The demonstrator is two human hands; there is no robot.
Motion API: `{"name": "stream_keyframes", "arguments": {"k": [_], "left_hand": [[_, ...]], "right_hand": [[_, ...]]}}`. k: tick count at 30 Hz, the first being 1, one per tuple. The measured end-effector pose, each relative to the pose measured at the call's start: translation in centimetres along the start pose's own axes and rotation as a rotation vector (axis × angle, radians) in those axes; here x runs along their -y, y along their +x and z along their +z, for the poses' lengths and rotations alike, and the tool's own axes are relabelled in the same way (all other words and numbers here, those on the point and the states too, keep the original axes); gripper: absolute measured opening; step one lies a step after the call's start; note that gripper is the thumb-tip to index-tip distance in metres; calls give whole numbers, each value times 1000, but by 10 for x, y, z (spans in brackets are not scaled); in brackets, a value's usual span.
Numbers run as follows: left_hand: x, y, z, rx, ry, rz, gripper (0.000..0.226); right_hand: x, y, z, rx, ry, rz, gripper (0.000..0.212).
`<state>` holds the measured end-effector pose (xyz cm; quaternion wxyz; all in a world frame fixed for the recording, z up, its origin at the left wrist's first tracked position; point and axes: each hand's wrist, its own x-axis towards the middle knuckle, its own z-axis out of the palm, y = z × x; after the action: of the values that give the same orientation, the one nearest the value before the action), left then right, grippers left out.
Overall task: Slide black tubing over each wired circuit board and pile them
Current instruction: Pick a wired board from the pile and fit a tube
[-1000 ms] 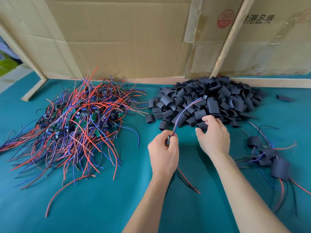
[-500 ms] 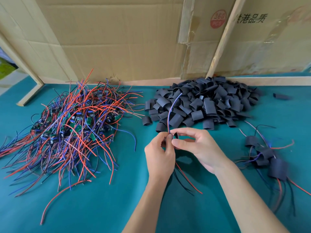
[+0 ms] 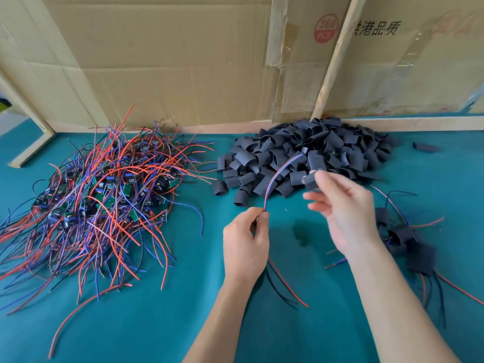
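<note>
1. Black tubing piece sits pinched between the thumb and fingertips of the right hand, its other fingers spread loosely below.
2. The left hand has thumb and forefinger clamped together on a red-and-blue wire pair, which arcs up from that pinch toward the tubing piece without touching it.
3. Red and black leads trail below the left hand; the board itself is hidden in the palm.
4. Beyond both sets of fingers lies the loose tubing heap.
5. Left of the left fingers sprawls the pile of unsleeved wired boards.
6. Right of the right wrist rest the sleeved boards on the teal mat.
</note>
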<state>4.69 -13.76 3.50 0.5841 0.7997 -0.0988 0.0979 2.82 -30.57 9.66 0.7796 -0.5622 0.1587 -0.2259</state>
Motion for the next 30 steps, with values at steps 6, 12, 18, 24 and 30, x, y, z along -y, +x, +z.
{"name": "stream_keyframes", "arguments": {"k": [6,12,18,24,30], "left_hand": [[6,2,4,52,94,31,13],[6,2,4,60,122,71,13],[6,0,3,56,84,80,16],[8,0,4,64,91,86,18],[8,0,3,33,119,113,12]], "right_hand": [[13,-1,-3,-214,46,-228,7],[4,-2,4,-220,-135,-340,4],[0,1,3,-286,-77,-223,4],[0,2,0,-181,33,-22,10],[-17,-4,11,81,-33,197,7]]}}
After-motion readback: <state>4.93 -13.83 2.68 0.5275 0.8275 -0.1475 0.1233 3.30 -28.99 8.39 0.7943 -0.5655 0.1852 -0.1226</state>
